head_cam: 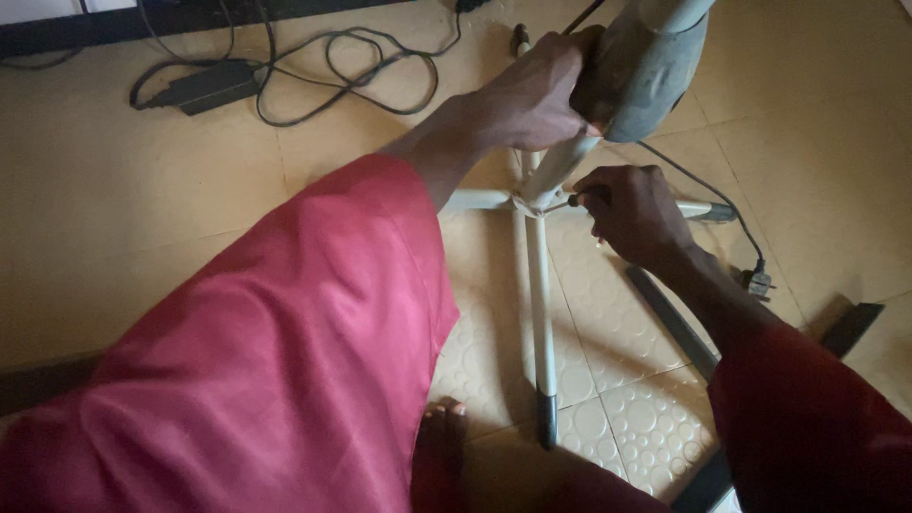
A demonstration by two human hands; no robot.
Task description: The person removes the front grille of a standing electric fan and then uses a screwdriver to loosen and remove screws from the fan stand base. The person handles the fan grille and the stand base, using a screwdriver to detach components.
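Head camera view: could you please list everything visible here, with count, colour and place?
white metal cross-shaped stand base: one, white with dark end caps, on the floor, centre
white pole: one, rising tilted from the base hub
grey housing: one, grey, top of pole
black power adapter with cables: one, black, upper left
dark cord with plug: one, right
dark flat strips: two, lower right
patterned cream floor tiles: several, underneath
bare foot: one, bottom centre
red sleeves: two
left hand: gripping the housing
right hand: at the hub, holding a small tool
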